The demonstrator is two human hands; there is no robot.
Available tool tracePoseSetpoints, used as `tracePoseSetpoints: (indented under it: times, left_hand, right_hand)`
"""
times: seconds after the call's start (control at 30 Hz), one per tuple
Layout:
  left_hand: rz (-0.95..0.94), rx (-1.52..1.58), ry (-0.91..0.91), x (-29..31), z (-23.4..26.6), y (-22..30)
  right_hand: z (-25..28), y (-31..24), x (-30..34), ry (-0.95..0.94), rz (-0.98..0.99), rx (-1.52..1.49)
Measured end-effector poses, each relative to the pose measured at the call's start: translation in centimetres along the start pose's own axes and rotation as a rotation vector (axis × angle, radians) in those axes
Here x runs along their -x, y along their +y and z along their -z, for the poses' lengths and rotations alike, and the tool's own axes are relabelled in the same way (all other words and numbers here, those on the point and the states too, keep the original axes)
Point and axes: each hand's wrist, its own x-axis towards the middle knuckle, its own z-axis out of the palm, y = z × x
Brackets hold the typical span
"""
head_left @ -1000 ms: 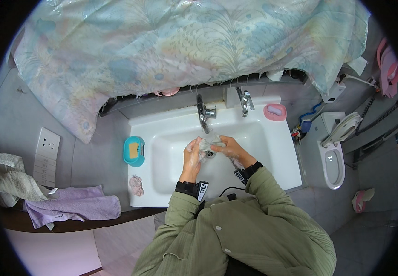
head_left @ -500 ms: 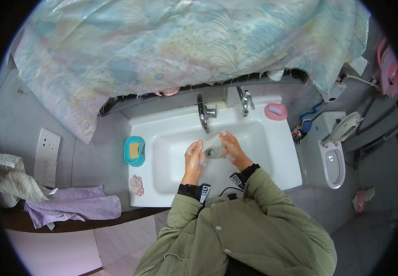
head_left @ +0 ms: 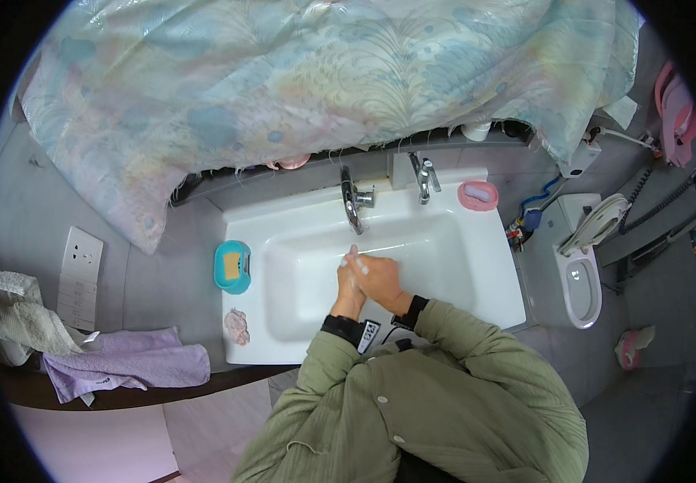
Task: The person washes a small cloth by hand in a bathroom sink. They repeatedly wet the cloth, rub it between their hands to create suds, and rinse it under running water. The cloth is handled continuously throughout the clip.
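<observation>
Head view, your hands: your left hand point(head_left: 348, 294) and right hand point(head_left: 380, 278) meet over the middle of the white sink point(head_left: 300, 274), the right lying across the left; whitish spots show on the skin.
Fingers: the right hand's look bent over the left hand, the left's are mostly covered – you cannot tell from here whether either set clamps anything between the palms.
Sink: directly below your hands, its bowl stretching to left and right of them.
Taps: one metal tap point(head_left: 349, 201) just beyond your hands on the far side, a second tap point(head_left: 424, 179) to its right.
Left ledge: a blue box point(head_left: 240, 286) with a yellow sponge point(head_left: 231, 265) inside – nearer you, a crumpled pale pink cloth point(head_left: 236, 327).
Far right corner: a pink soap dish point(head_left: 469, 205) holding pale soap point(head_left: 477, 193).
</observation>
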Motion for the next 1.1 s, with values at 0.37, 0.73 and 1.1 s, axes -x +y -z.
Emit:
tracePoseSetpoints:
  times: [0.37, 0.73, 1.1]
  left_hand:
    - [-0.019, -0.021, 0.025, -0.6, 0.0, -0.3]
    - [0.110, 0.010, -0.061, -2.0, 0.4, -2.0]
    - [-0.201, -0.407, -0.129, -2.7, 0.8, -3.0]
  right_hand:
    - [0.7, -0.3, -0.3, -0.196, 0.139, 0.115]
    - [0.4, 0.6, 0.1, -0.044, 0.126, -0.005]
    - [0.8, 0.5, 0.1, -0.005, 0.057, -0.058]
